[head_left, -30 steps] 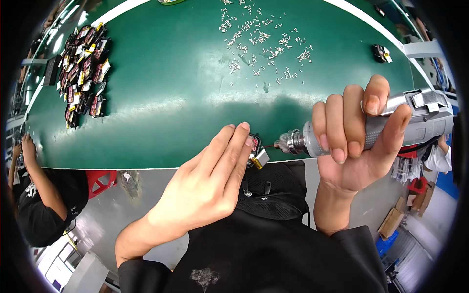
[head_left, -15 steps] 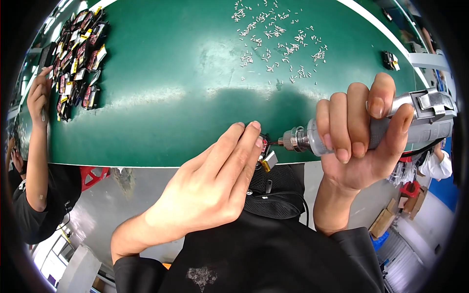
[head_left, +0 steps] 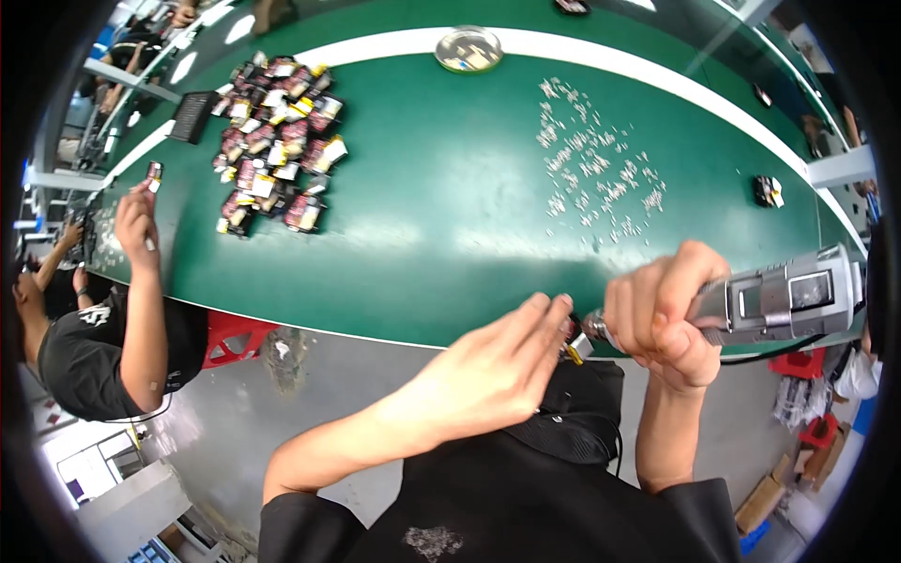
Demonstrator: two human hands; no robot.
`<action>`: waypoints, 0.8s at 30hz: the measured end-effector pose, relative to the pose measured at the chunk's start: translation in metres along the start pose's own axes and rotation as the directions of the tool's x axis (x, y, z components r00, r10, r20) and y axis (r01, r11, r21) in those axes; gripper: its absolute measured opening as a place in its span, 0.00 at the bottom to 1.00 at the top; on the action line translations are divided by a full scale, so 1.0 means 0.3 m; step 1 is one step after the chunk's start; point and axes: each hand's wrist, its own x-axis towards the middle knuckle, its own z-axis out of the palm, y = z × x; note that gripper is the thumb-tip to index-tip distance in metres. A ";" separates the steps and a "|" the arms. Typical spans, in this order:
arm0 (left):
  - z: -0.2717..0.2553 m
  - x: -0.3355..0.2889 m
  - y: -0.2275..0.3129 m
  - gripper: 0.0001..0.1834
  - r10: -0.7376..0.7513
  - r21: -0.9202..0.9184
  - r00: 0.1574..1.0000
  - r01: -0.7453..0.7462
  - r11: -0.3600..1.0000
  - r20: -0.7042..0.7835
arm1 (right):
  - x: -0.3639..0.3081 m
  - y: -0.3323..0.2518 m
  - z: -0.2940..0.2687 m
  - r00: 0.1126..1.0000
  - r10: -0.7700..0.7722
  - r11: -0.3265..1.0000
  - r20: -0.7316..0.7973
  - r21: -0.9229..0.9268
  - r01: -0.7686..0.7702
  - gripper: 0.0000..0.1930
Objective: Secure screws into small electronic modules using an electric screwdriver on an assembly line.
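Observation:
My right hand (head_left: 668,314) grips a grey electric screwdriver (head_left: 775,301) held sideways, its tip pointing left at a small red and yellow part (head_left: 574,343) at the near edge of the green table (head_left: 441,216). My left hand (head_left: 488,375) has its fingers stretched flat, fingertips pinching that small part from the left. The part is mostly hidden behind my fingers. Many small silver screws (head_left: 596,174) lie scattered on the table beyond my hands.
A pile of small red, black and yellow parts (head_left: 275,141) lies far left. A round metal dish (head_left: 468,49) stands at the far edge, a small dark part (head_left: 768,190) at right. Another person at left lifts a hand (head_left: 137,221) holding a small part.
My view has tilted, so the table shows more of its far side. My hands keep the same grip at the table edge. The person at left has raised a hand over the table.

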 end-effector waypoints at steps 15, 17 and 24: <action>-0.251 -0.161 -0.398 0.21 -0.402 0.168 0.732 0.569 0.805 -0.550 | -0.121 -0.034 -0.157 0.961 -0.269 0.924 0.063 0.297 0.239 0.12; -0.295 -0.160 -0.462 0.18 -0.560 0.171 0.621 0.739 0.652 -0.548 | -0.142 -0.017 -0.153 0.977 -0.211 0.938 -0.010 0.281 0.206 0.12; -0.193 -0.030 -0.412 0.16 -0.414 0.269 0.773 0.579 0.770 -0.481 | -0.179 0.046 -0.144 0.987 -0.090 0.920 -0.135 0.369 0.134 0.09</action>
